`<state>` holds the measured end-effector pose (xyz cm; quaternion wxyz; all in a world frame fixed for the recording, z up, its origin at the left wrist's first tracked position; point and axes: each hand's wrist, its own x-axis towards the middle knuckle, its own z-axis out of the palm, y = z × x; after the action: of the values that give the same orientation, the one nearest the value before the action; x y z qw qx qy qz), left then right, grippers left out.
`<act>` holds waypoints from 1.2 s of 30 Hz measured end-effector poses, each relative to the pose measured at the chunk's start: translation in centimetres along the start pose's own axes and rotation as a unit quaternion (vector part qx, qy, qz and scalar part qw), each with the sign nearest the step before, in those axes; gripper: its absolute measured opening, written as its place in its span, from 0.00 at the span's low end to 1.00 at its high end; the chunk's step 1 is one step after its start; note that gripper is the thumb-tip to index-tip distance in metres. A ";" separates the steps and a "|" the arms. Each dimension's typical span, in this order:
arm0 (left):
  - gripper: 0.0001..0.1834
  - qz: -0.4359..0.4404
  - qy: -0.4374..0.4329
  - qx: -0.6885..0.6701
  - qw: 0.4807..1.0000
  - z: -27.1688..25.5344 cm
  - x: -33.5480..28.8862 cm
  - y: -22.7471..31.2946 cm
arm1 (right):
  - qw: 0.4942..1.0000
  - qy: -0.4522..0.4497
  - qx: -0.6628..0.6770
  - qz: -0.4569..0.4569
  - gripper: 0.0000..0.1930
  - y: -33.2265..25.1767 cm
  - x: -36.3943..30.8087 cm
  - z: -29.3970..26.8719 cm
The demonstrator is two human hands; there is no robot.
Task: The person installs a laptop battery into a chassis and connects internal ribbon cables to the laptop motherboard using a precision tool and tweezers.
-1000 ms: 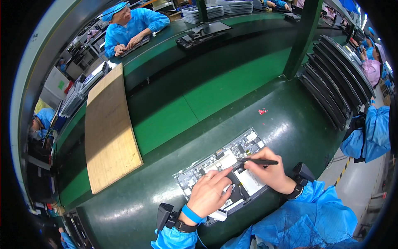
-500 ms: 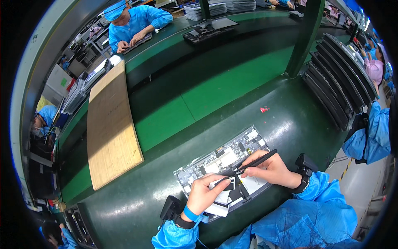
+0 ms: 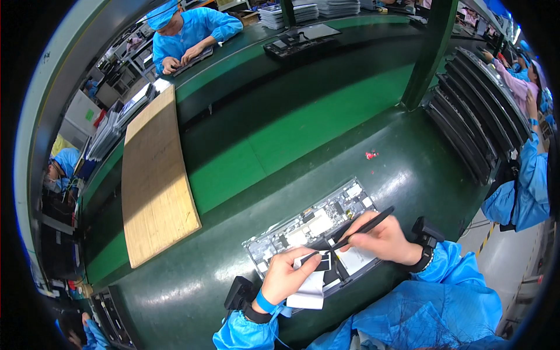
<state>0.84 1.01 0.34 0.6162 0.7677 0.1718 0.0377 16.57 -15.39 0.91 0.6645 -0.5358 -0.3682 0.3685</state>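
Observation:
An opened laptop base (image 3: 318, 226) with its circuit board exposed lies slanted on the green bench before me. My left hand (image 3: 284, 274) is closed over the near left of the base, pinching a white backing sheet (image 3: 309, 293) with black sticker pieces (image 3: 324, 262) on it. My right hand (image 3: 385, 240), above the base's right part, grips black tweezers (image 3: 368, 226). Their tips reach down to the left, close to the black pieces; whether they touch one I cannot tell. Both hands partly cover the base's near side, where a silver-grey panel (image 3: 357, 260) shows.
A green belt (image 3: 291, 125) runs beyond the bench, with a wooden board (image 3: 156, 181) across it at left. A green post (image 3: 429, 58) and a stack of dark panels (image 3: 475, 111) stand at right. Another opened device (image 3: 300, 42) sits farther off. Co-workers in blue are nearby.
The white sheet has shifted and hangs lower below my left hand. My right hand and the tweezers have moved slightly to the right. The far device has slid a little right.

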 end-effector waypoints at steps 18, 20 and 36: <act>0.08 0.227 -0.097 0.310 0.918 1.5 6.7 2.6 | 0.980 -0.150 -0.107 0.071 0.07 0.3 8.6 -9.1; 0.08 0.223 -0.097 0.313 0.918 1.5 6.9 2.8 | 0.978 -0.157 -0.118 0.077 0.06 0.4 8.8 -9.3; 0.08 0.203 -0.113 0.355 0.906 2.0 7.6 3.7 | 0.974 -0.124 -0.180 0.056 0.07 -0.2 8.3 -8.5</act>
<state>9.33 0.81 2.21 0.2972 0.9531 -0.0565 0.0116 27.94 -11.83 0.61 0.4850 -0.6165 -0.4775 0.3959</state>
